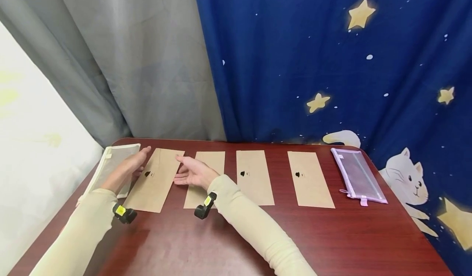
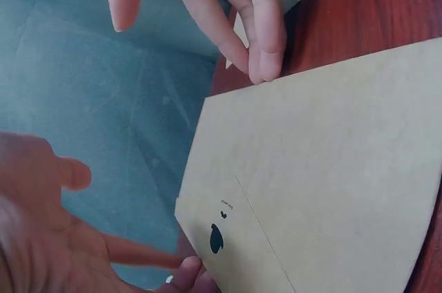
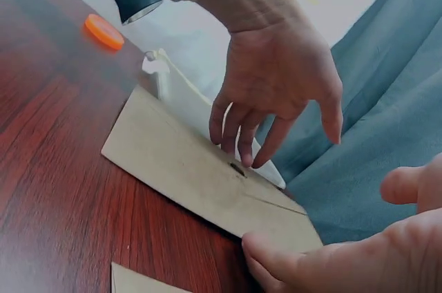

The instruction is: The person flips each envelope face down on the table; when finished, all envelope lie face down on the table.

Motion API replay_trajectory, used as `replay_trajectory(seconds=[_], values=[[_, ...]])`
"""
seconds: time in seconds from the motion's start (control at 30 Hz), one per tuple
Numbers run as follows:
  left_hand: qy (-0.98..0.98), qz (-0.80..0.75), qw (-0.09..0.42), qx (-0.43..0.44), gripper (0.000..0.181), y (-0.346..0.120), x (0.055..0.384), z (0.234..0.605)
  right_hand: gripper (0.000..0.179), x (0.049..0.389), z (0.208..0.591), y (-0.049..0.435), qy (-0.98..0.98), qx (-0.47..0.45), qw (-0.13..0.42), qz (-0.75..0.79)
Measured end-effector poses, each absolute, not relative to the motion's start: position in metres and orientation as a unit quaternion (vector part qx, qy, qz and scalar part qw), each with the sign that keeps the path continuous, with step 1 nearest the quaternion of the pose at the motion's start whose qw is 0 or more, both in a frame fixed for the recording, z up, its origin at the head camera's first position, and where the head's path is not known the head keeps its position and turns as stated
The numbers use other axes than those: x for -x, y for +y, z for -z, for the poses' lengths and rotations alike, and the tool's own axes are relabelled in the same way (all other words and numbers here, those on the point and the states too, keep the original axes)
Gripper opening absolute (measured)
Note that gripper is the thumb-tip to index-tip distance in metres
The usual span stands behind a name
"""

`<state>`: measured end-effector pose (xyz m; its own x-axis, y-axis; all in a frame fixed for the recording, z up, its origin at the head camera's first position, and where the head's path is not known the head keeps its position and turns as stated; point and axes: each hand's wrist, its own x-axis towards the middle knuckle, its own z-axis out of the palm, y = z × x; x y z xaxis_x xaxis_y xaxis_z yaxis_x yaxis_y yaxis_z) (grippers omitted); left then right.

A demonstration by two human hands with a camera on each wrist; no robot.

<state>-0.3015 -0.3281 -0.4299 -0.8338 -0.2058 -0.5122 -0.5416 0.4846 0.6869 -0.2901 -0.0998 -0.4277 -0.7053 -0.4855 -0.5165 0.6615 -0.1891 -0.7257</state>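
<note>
A kraft paper envelope (image 1: 156, 185) with a small black hat print lies at the left of the row, between the two hands. My left hand (image 1: 127, 170) is at its left edge, its fingertips touching the paper in the left wrist view. At the opposite edge is my right hand (image 1: 195, 172), fingers extended and fingertips against the side of the envelope (image 3: 200, 175). Neither hand curls round it. Under the left forearm, a white-edged mesh zip pouch (image 1: 117, 158) is partly hidden. A second envelope (image 1: 214, 158) sits partly behind the right hand.
Farther right lie two more kraft envelopes, one near the middle (image 1: 255, 185) and one beyond it (image 1: 311, 185). A purple mesh zip pouch (image 1: 363, 177) is near the table's right edge. An orange round object (image 3: 103, 32) shows in the right wrist view. Curtains (image 1: 276, 62) hang behind the table.
</note>
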Motion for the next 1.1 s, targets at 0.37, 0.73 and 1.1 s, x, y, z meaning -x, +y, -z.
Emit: replay_trajectory(seconds=[0.37, 0.73, 1.1], values=[[0.851, -0.473, 0.158, 0.168, 0.070, -0.325, 0.279, 0.408, 0.013, 0.276, 0.424, -0.102, 0.700, -0.028, 0.152, 0.697], [0.837, -0.513, 0.132, 0.139, 0.047, -0.308, 0.266, 0.371, 0.011, 0.284, 0.417, -0.086, 0.639, -0.049, 0.103, 0.761], [0.786, -0.604, 0.084, 0.104, 0.026, -0.310, 0.252, 0.357, 0.019, 0.282, 0.419, -0.068, 0.609, -0.020, 0.176, 0.773]])
